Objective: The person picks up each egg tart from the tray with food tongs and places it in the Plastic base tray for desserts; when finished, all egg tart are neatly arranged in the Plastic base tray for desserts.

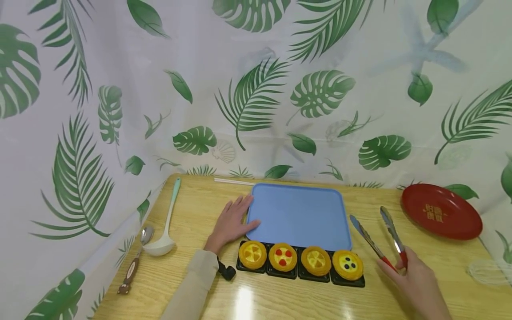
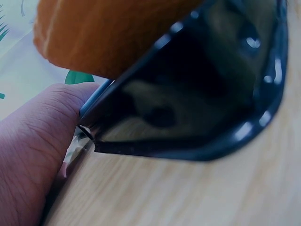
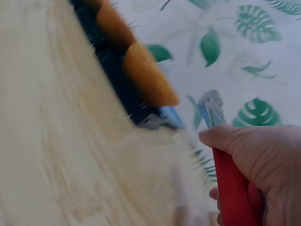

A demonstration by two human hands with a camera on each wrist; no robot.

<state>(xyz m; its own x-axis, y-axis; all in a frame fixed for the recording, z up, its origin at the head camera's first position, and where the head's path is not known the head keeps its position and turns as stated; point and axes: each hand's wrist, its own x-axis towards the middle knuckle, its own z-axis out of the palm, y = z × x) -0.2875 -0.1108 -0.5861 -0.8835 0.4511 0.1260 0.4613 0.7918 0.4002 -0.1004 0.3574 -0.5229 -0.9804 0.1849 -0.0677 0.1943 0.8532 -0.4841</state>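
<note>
My right hand (image 1: 418, 278) grips a pair of metal tongs (image 1: 370, 238) by their red handles, and the tongs' jaws are spread apart with nothing between them. The left hand (image 1: 234, 222) lies with its fingers extended at the left edge of a blue tray (image 1: 300, 218), thumb over the rim. Along the tray's front edge stands a row of several egg tarts, each on a black square holder (image 1: 282, 272). One tart (image 1: 282, 257) has red dots, another (image 1: 347, 265) dark dots, and two show wedge-shaped toppings. In the left wrist view a tart (image 2: 108, 37) and its holder loom close.
A red oval plate (image 1: 442, 211) sits at the right back. On the left lie a white ladle (image 1: 160, 245) with a green handle and a spoon (image 1: 136, 262) with a brown handle. White chopsticks (image 1: 234, 181) rest behind the tray, near the leaf-print curtain (image 1: 256, 106).
</note>
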